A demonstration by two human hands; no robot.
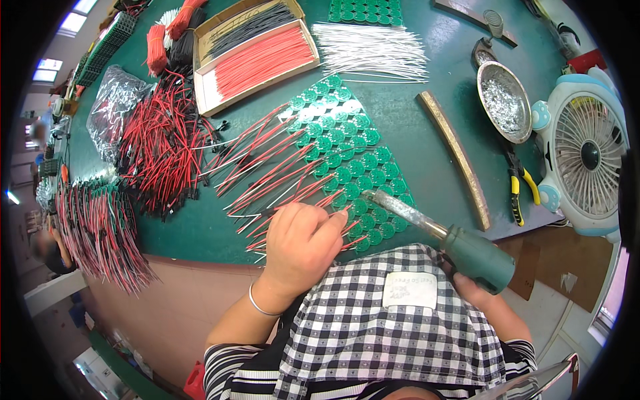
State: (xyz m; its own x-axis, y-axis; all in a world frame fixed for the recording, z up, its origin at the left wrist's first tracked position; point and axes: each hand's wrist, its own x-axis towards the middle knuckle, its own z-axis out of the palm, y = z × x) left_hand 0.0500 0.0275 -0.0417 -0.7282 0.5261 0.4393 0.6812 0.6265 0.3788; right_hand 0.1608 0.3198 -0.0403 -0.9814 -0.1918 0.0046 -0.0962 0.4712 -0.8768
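soldering iron (427, 223) | green handle, tip on round green boards (347, 160) | red wires (267, 160) attached

Green bench (413, 127): wires (167, 143), round boards (347, 153)

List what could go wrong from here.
1. The soldering iron tip sits right by the left hand fingertips pinning a red wire: a slip could burn them.
2. Red wires fan densely across the green circuit-board panel; the hot tip might scorch neighbouring insulation.
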